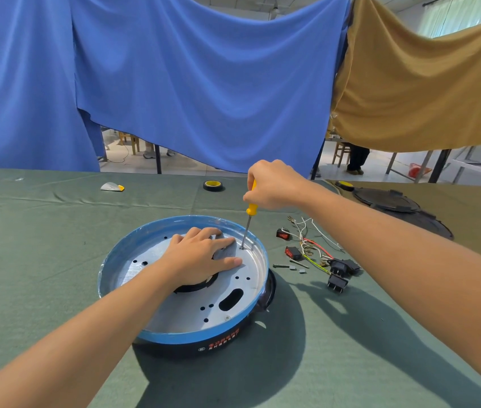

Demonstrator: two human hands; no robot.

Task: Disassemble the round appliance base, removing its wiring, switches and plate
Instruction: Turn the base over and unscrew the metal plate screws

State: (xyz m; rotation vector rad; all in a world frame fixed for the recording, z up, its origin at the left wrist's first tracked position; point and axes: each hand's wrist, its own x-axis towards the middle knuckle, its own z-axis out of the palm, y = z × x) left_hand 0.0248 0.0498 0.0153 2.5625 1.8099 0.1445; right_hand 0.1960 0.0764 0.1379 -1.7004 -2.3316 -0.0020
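**Round appliance base** (186, 340): lower centre of the frame, on the green table cloth (42, 260). It has a black wall and a blue rim, and its open side faces up.

**Metal plate** (192, 307): silver and perforated, seated inside the base.

**Left hand** (201, 254): lies flat on the middle of the plate, fingers straight and spread, gripping nothing.

**Right hand** (271, 185): centre of the frame, above the base's far rim, fingers curled round the yellow handle of the screwdriver (249, 219).

**Screwdriver:** nearly upright, its tip at a hole in the plate just beside the left fingertips.

**Wiring** (313, 245): a loose bundle of white, red and yellow-green leads on the cloth, right of the base and apart from it.

**Switches** (293, 253): two red rockers among the leads, with black socket pieces (337, 282) at the bundle's lower end.

**Tape roll** (213, 185): black with a yellow core, at the far centre of the cloth.

**Black lid** (389, 200): at the right edge of the frame.
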